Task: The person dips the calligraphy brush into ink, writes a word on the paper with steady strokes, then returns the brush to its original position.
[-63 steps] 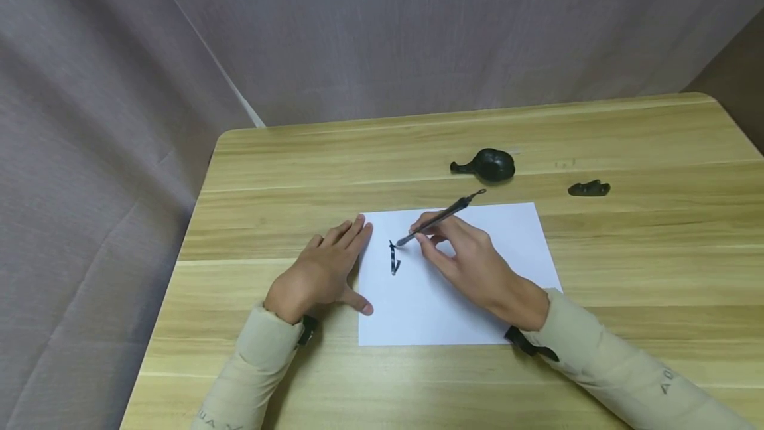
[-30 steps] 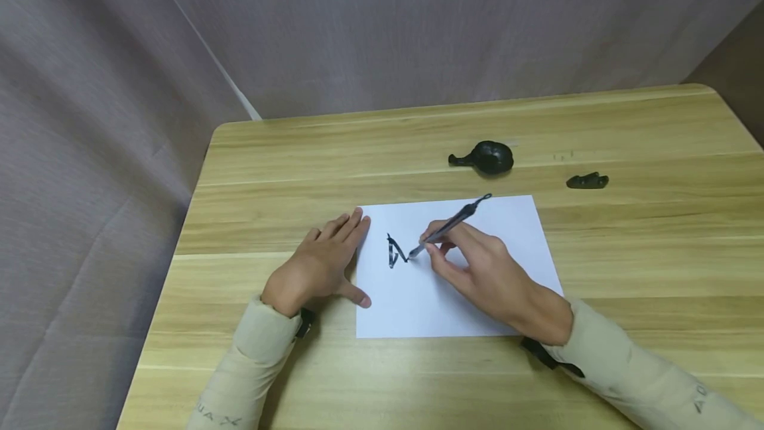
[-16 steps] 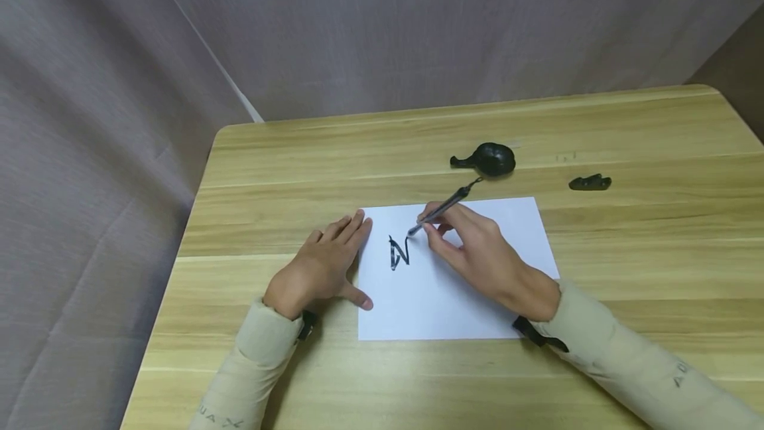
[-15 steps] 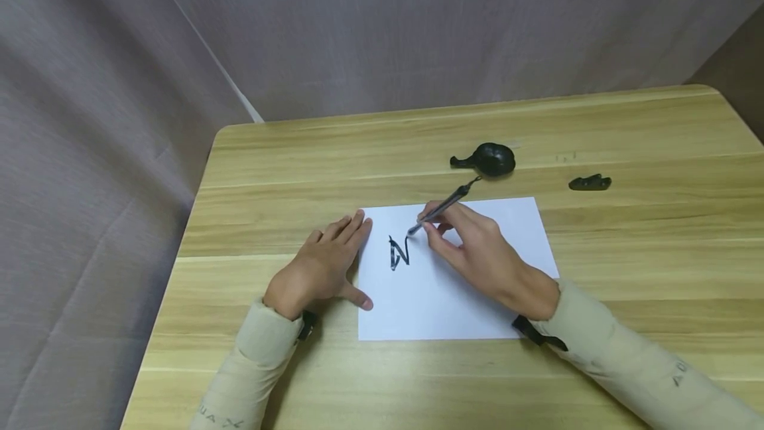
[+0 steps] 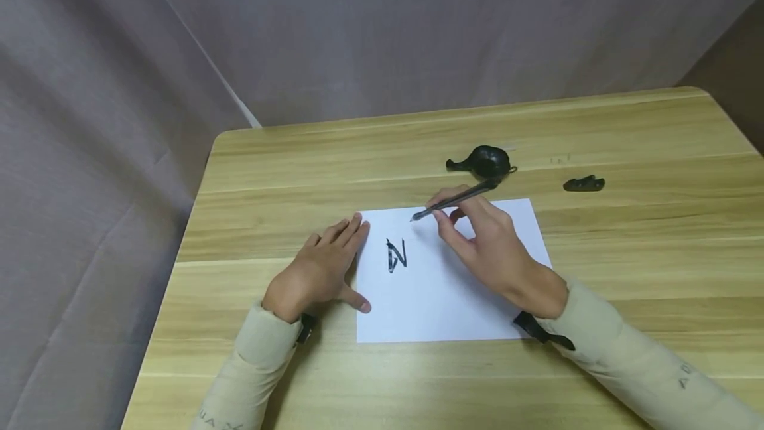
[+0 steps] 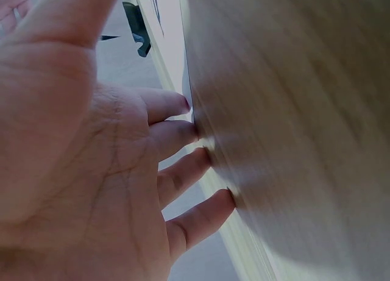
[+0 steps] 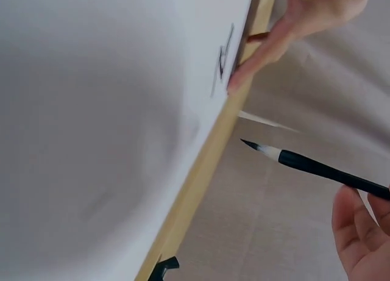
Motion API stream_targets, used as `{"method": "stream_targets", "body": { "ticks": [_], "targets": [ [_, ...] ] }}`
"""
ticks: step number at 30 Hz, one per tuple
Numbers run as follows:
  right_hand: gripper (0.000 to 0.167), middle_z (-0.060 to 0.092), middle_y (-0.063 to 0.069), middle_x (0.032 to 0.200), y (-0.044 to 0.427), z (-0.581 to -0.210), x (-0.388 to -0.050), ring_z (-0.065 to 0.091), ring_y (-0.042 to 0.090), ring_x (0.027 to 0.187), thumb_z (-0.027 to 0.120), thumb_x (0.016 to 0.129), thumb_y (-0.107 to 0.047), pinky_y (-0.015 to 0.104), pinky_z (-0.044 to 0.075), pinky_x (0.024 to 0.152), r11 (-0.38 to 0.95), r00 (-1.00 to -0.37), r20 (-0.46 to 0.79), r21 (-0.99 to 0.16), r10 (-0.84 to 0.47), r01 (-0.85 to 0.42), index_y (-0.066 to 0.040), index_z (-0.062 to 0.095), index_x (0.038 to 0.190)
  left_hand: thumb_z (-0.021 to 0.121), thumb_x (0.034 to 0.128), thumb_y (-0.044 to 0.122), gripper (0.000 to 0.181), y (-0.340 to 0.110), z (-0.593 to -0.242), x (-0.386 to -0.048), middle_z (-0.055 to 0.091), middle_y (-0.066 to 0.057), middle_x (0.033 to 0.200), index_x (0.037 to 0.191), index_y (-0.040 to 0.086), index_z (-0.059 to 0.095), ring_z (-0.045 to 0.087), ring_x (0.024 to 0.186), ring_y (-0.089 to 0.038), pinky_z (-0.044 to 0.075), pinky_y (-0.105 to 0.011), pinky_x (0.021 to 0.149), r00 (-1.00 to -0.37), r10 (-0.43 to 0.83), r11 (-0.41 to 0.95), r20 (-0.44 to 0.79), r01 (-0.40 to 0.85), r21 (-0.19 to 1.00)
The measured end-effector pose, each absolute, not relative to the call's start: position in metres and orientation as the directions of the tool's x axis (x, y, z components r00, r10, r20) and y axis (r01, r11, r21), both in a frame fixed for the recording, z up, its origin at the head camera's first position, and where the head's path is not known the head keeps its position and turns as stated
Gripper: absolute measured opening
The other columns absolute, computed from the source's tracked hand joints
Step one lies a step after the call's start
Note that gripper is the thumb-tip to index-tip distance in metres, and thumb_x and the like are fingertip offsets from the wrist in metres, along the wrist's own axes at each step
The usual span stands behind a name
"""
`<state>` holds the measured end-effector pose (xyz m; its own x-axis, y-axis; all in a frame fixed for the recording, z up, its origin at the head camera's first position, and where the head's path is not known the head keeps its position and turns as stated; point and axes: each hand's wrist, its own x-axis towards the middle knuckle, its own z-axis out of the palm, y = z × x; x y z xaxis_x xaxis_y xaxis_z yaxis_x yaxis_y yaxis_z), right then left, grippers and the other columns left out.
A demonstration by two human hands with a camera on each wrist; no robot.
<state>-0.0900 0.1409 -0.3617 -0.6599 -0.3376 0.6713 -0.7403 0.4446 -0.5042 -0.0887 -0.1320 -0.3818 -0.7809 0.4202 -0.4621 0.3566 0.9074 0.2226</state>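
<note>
A dark-handled writing brush [image 5: 462, 196] is pinched between the thumb and fingers of my right hand [image 5: 492, 244]. Its black tip is lifted off the white paper [image 5: 442, 304], as the right wrist view shows with the brush [image 7: 329, 170] apart from the sheet. Black strokes [image 5: 396, 255] shaped like an N stand on the paper's left part. My left hand [image 5: 319, 271] lies at the sheet's left edge, fingers spread, with fingertips and thumb touching the paper's border; in the left wrist view those fingers [image 6: 183, 171] are straight and hold nothing.
Behind the paper on the wooden table [image 5: 286, 178] sits a black dish with a curved handle [image 5: 488, 162], partly overlapped by the brush's end. Farther right lies a small black brush rest [image 5: 584, 184]. A grey curtain [image 5: 382, 32] hangs past the table's back edge.
The N-shaped strokes have grown from an upright line to include a diagonal and a second upright. My right hand then lifted the brush up and away from them. The left hand stays put.
</note>
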Motion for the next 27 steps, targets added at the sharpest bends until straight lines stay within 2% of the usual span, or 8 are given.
{"method": "stream_targets", "body": {
  "ticks": [5,9,19,27],
  "targets": [
    [0.027,0.072,0.015,0.113,0.146,-0.358,-0.088,0.07,0.025,0.103,0.069,0.094,0.012,0.023,0.056,0.09,0.433,-0.682,0.666,-0.541,-0.304,-0.721,0.003,0.062,0.118,0.091,0.0665,0.067,0.145,-0.132,-0.383,-0.09,-0.004,-0.006,0.178,0.172,0.015,0.006,0.005,0.164,-0.03,0.018,-0.059,0.127,-0.782,0.42,0.907,-0.461,0.356,0.223],
    [0.027,0.071,0.017,0.113,0.148,-0.358,-0.088,0.071,0.027,0.104,0.069,0.093,0.013,0.019,0.055,0.094,0.418,-0.669,0.682,-0.537,-0.296,-0.733,0.007,0.06,0.118,0.091,0.0665,0.066,0.145,-0.134,-0.384,-0.091,-0.002,-0.007,0.178,0.171,0.014,0.007,0.005,0.164,-0.031,0.018,-0.059,0.127,-0.783,0.423,0.906,-0.456,0.358,0.225],
    [0.028,0.07,0.018,0.107,0.139,-0.365,-0.089,0.074,0.024,0.086,0.07,0.091,0.018,0.016,0.057,0.086,0.407,-0.686,0.693,-0.574,-0.221,-0.711,0.01,0.059,0.116,0.094,0.0653,0.063,0.144,-0.141,-0.388,-0.09,0.001,-0.009,0.178,0.171,0.011,0.011,0.007,0.164,-0.033,0.019,-0.064,0.126,-0.792,0.43,0.902,-0.433,0.353,0.25],
    [0.029,0.071,0.016,0.11,0.133,-0.374,-0.087,0.076,0.026,0.1,0.069,0.091,0.018,0.017,0.056,0.09,0.427,-0.717,0.639,-0.587,-0.277,-0.688,0.007,0.059,0.116,0.093,0.0656,0.063,0.143,-0.146,-0.389,-0.088,0.001,-0.009,0.178,0.171,0.012,0.011,0.008,0.164,-0.033,0.019,-0.064,0.125,-0.801,0.424,0.904,-0.422,0.348,0.248]
  ]
}}
